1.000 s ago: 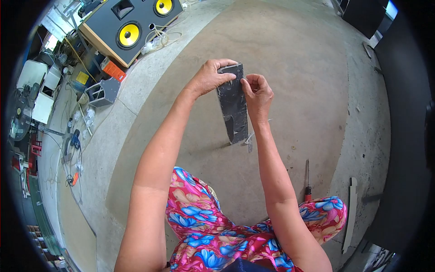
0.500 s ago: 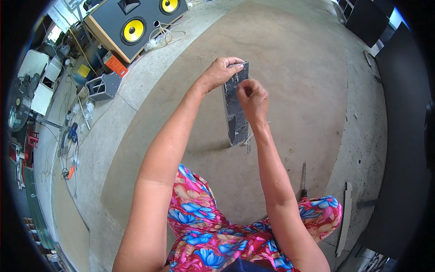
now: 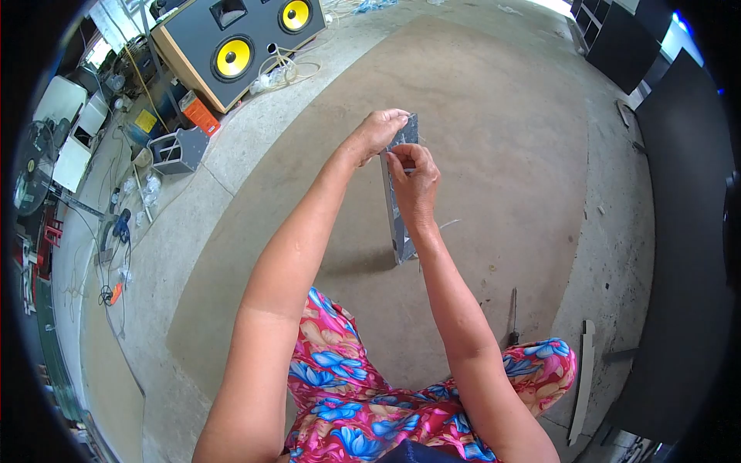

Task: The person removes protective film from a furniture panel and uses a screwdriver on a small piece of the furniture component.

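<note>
A narrow dark board with pale scuffs and torn patches stands upright on the brown floor sheet. My left hand grips its top end, fingers wrapped over the edge. In front of the board's upper part is my right hand, its fingertips pinched together near the board's left edge; whatever they hold is too small to name. Part of the board's face is hidden behind the right hand and forearm. Thin pale strips stick out near the board's lower right side.
A screwdriver lies by my right knee, with a pale strip of wood farther right. Large black panels stand along the right. At the upper left are a speaker cabinet, an orange box and loose cables.
My right hand has moved down and left across the board, from its right side toward its left edge. The board's face is now turned more away, and the whole view has shifted slightly.
</note>
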Motion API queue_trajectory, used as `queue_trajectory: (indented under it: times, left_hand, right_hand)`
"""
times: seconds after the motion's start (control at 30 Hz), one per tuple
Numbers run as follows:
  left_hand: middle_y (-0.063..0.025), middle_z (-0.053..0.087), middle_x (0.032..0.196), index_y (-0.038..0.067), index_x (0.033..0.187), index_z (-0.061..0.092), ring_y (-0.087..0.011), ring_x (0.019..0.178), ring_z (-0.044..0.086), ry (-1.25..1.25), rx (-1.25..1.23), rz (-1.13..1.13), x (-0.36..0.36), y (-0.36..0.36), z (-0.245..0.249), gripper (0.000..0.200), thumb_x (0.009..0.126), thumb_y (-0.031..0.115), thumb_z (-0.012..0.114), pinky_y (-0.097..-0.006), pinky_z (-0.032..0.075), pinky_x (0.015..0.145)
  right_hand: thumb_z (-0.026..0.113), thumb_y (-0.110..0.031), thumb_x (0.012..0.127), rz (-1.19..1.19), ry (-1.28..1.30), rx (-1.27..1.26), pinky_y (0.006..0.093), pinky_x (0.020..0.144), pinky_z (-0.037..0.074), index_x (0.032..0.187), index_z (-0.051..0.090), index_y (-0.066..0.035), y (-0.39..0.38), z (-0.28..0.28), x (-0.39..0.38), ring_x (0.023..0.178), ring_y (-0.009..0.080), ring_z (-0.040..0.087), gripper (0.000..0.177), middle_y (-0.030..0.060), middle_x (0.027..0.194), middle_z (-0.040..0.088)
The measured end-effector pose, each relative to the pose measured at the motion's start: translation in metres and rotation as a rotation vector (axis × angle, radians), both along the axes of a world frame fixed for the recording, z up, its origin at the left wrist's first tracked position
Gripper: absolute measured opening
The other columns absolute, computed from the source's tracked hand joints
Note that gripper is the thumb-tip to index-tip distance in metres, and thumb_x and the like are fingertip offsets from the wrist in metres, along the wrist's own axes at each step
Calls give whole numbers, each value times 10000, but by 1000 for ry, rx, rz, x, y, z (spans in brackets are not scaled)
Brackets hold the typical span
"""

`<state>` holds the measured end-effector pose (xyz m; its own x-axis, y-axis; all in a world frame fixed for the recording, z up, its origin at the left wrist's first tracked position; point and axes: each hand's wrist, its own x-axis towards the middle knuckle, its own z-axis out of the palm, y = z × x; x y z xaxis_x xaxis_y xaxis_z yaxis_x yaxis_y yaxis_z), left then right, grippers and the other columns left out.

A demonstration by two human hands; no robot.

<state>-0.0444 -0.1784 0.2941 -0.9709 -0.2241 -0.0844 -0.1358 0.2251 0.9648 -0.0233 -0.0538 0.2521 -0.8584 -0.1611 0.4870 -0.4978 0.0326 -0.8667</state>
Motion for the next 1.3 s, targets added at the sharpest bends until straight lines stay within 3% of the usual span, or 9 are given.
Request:
queue_trajectory:
  times: [0.1, 0.3, 0.4, 0.5, 0.6, 0.7, 0.97, 1.0, 1.3]
  left_hand:
    - [-131, 595, 1108, -17, 1211, 524, -182, 1022, 551, 4, 10, -9, -2, 1, -1, 392, 930, 244, 443, -315, 438, 887]
    - [-145, 570, 1150, -43, 1225, 498, -203, 1066, 531, -13, 65, -35, -5, -2, -4, 408, 932, 234, 432, -331, 426, 910]
    - [-77, 594, 1046, -7, 1212, 509, -150, 974, 557, -11, 28, -35, -5, 2, -2, 352, 938, 192, 413, -293, 486, 802]
    - [-69, 604, 1017, 2, 1209, 510, -137, 921, 585, -2, -21, -5, -2, 9, 3, 352, 938, 208, 420, -293, 519, 725]
    - [-116, 600, 1086, -39, 1214, 505, -174, 982, 570, -48, 57, -42, 3, 14, 12, 373, 939, 203, 430, -300, 461, 840]
    - [-73, 617, 992, -34, 1176, 530, -133, 879, 581, -48, 89, -20, 9, 13, 17, 346, 940, 201, 435, -272, 474, 770]
    - [-72, 617, 962, -43, 1151, 544, -122, 858, 572, 14, 141, 35, 1, 4, 5, 341, 940, 201, 433, -269, 469, 769]
    - [-77, 617, 966, -45, 1154, 542, -125, 862, 573, 6, 135, 38, -1, 4, 4, 344, 940, 201, 433, -271, 469, 775]
    - [-64, 613, 966, -18, 1224, 490, -102, 802, 604, 7, 73, 17, -3, 0, 2, 358, 940, 190, 423, -267, 524, 677]
  right_hand:
    - [681, -60, 754, -9, -27, 29, 309, 621, 492, 846, 624, -15, -2, -1, -4, 683, 195, 628, 117, 105, 786, 619]
    - [643, -78, 795, 89, -12, 134, 252, 586, 470, 836, 622, 10, 1, -6, -19, 624, 84, 563, 100, 40, 696, 606]
    - [618, -124, 794, 134, -111, 145, 346, 639, 483, 828, 626, -21, 6, -3, -26, 665, 231, 617, 109, 115, 764, 624]
    - [598, -117, 797, 101, -75, 176, 334, 642, 482, 818, 614, -10, 10, -4, -29, 661, 224, 612, 110, 120, 750, 619]
    - [604, -103, 791, -70, 8, 88, 321, 637, 483, 809, 605, 0, 15, -7, -40, 662, 204, 613, 104, 113, 746, 621]
    - [619, -92, 778, -113, -56, 5, 311, 629, 486, 821, 601, 1, 33, -6, -54, 657, 189, 613, 105, 103, 753, 624]
    - [718, -85, 730, 138, -39, 146, 297, 626, 491, 838, 607, -10, 14, -12, -19, 685, 173, 619, 171, 94, 813, 627]
    - [706, -66, 763, 116, -8, 121, 236, 584, 474, 806, 602, -3, 11, -14, -17, 650, 79, 562, 129, 30, 772, 616]
    - [644, -81, 824, 297, -226, 97, 220, 528, 404, 764, 596, 4, 16, -9, -27, 596, 42, 460, 115, -32, 611, 508]
